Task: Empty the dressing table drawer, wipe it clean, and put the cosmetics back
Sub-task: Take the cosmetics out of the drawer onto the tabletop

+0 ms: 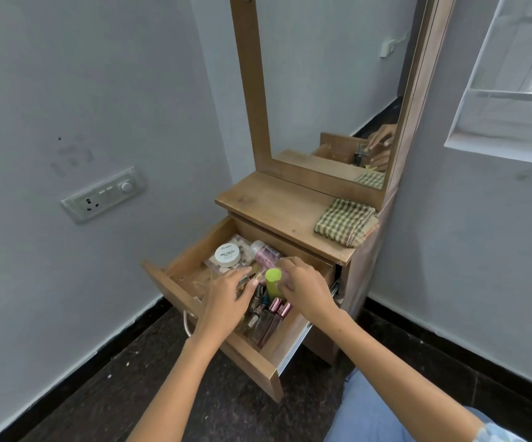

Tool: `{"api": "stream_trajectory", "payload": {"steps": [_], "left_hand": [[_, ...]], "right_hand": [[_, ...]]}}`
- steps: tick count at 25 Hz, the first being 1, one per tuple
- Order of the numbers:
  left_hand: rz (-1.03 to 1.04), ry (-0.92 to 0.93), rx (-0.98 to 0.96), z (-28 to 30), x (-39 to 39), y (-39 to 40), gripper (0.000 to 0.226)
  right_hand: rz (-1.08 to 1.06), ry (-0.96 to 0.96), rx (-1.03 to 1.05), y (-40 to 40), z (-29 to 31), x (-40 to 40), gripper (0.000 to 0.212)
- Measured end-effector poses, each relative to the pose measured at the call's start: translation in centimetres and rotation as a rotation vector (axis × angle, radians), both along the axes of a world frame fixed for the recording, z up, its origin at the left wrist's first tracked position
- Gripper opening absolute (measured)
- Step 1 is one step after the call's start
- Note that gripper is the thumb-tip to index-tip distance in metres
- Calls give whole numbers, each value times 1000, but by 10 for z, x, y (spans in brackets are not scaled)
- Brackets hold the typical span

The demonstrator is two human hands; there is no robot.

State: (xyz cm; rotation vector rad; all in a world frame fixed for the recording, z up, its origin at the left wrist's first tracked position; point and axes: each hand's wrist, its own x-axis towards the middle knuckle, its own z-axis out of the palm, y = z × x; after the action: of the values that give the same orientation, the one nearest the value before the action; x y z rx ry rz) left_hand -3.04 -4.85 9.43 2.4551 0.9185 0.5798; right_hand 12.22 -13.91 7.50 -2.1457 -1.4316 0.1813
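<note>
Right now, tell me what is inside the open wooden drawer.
The open wooden drawer holds a round white nail-polish tub, a pink glittery bottle, a green-capped bottle and small pink-capped bottles. Both hands cover whatever lies beneath them.

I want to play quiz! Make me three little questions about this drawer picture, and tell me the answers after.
1. True or false: the drawer is shut.
2. Which thing has a bright green cap: a) the round white jar, b) the tube between the hands, c) the checked cloth?
3. Where does the checked cloth lie?

Key
1. False: it is pulled open, with cosmetics still inside.
2. b
3. On the dressing table top, at its right end, below the mirror.
</note>
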Motion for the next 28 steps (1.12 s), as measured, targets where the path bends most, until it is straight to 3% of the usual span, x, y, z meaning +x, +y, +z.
{"api": "stream_trajectory", "payload": {"steps": [4,9,12,17,19,22,24,28], "left_hand": [[85,3,10,-6,10,2,52],[-11,-19,-122,-10,25,-1,63],[-47,-127,-96,-13,32,-4,54],[105,-310,-115,-10,30,6,36],[180,-366,-154,-12,23,9,34],[198,-393,-156,-18,18,12,35],[175,-368,-146,-23,20,15,34],[156,-359,-82,-25,21,17,35]], "right_hand": [[0,-33,-61,14,-12,1,43],[13,82,97,21,-18,8,32],[102,267,269,26,-10,19,33],[82,504,302,29,13,21,30],[20,387,155,30,11,24,27],[98,138,-282,29,5,20,21],[162,-21,-512,27,5,9,34],[155,-132,-615,29,0,-13,51]]}}
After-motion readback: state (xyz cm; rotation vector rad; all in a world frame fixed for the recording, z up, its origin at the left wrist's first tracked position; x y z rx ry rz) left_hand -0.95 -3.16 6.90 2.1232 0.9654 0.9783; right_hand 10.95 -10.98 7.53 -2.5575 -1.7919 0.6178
